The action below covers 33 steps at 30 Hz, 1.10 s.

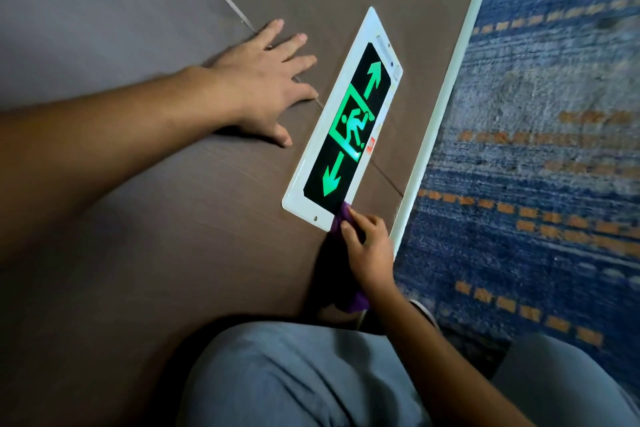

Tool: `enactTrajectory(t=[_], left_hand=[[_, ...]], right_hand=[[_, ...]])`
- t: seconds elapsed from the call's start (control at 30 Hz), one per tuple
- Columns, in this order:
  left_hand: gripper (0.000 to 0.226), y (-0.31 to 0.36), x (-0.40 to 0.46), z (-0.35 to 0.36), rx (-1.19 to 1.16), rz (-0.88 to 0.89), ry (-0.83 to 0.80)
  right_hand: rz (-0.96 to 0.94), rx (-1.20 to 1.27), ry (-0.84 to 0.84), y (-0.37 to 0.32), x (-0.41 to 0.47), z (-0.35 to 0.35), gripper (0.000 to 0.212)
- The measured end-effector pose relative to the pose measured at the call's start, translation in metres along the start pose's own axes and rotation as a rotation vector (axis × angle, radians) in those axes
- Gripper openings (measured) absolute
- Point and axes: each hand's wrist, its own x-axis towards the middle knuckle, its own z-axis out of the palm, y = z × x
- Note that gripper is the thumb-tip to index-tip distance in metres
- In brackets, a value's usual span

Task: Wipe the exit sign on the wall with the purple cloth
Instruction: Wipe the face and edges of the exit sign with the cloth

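The exit sign (pixel 346 121) is a long white-framed panel set low in the brown wall, with a black face, a glowing green running figure and two green arrows. My right hand (pixel 369 250) is shut on the purple cloth (pixel 341 218) and presses it against the sign's near lower corner. More of the cloth hangs below my wrist (pixel 358 302). My left hand (pixel 266 83) lies flat on the wall with fingers spread, just left of the sign and not touching it.
The brown wall panels (pixel 173 218) have thin seams. A pale skirting strip (pixel 446 97) runs along the wall's foot. A blue carpet (pixel 536 149) with orange dashes lies to the right. My knees in grey trousers (pixel 294 378) fill the bottom.
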Motion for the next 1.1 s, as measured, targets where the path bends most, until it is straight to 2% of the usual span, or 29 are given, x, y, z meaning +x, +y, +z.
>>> enactTrajectory(t=[0.1,0.3,0.43,0.6,0.8,0.93,1.1], left_hand=[[0.094,0.0,-0.001,0.001,-0.014,0.001,0.009],[0.092,0.0,-0.001,0.004,-0.008,0.003,0.027],[0.092,0.002,0.001,0.005,-0.015,0.008,0.044],[0.092,0.006,0.004,0.006,0.017,0.011,0.041],[0.093,0.006,0.004,0.006,0.024,-0.004,0.02],[0.091,0.006,0.005,0.003,0.016,-0.002,0.009],[0.092,0.008,0.005,0.005,0.03,-0.006,0.001]], right_hand=[[-0.049,-0.08,-0.047,0.004,0.003,-0.01,0.036],[-0.011,0.037,0.072,-0.018,0.064,-0.035,0.04],[-0.04,0.069,-0.007,-0.026,0.09,-0.037,0.045],[-0.084,0.005,-0.002,-0.011,0.06,-0.017,0.045],[-0.145,-0.085,-0.102,0.01,0.008,-0.003,0.053],[-0.184,-0.106,-0.157,0.017,-0.003,-0.008,0.05],[-0.121,-0.044,-0.03,0.002,0.042,-0.04,0.049]])
